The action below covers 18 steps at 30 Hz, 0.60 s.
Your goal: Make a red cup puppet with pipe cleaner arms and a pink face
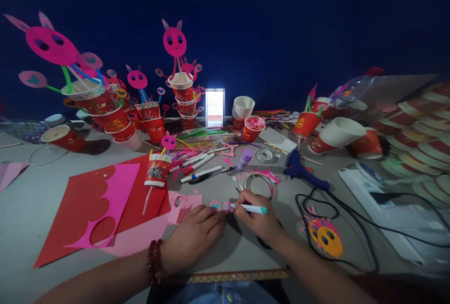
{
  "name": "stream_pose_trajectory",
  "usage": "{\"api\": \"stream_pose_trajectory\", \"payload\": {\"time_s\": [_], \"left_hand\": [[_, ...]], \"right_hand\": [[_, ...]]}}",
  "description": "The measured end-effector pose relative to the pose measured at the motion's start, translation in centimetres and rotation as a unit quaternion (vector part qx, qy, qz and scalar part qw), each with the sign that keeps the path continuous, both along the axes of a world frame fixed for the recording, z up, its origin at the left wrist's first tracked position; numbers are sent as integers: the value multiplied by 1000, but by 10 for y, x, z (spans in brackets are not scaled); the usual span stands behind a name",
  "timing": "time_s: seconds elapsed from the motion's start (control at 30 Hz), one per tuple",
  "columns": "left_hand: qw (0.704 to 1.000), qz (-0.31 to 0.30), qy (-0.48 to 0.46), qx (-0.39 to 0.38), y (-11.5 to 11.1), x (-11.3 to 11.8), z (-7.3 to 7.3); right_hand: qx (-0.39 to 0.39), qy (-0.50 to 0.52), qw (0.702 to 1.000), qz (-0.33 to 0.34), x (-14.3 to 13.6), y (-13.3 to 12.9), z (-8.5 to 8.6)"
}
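Observation:
A white marker with a green end (pixel 258 209) is pinched in my right hand (pixel 256 217), its tip at a small pink paper disc (pixel 228 207). Just left of that disc lies another pink disc with a green heart (pixel 215 206). My left hand (pixel 197 237), wearing a dark red bead bracelet, lies flat on the table, fingertips close to both discs. Scissors (pixel 240 189) lie partly behind my right hand, so their handles are mostly hidden. Pink paper with holes cut in it (pixel 184 205) sits beyond my left hand.
Red paper (pixel 70 210) and a red cup with a pink face (pixel 156 173) are at left, near stacked cup figures (pixel 184 88). Markers (pixel 200 166) lie ahead. A blue glue gun (pixel 309 175) with looping black cable, yellow face cutouts (pixel 326 240) and cup stacks (pixel 337 135) occupy the right.

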<state>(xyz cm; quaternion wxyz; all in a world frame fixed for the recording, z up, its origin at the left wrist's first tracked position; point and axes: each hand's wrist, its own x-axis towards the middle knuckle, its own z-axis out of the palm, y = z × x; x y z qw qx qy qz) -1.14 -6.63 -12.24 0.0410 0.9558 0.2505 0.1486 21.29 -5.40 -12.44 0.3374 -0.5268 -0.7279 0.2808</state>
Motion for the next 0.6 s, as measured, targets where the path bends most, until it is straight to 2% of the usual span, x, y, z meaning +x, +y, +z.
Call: {"api": "stream_pose_trajectory", "payload": {"time_s": [0.3,0.6], "left_hand": [[1000,-5,6,-12,-1,-1,1],[1000,-3,11,-6,0,0,-1]], "right_hand": [[-2,4,1000,5,0,0,3],[7,10,1000,17,0,-1,-1]]}}
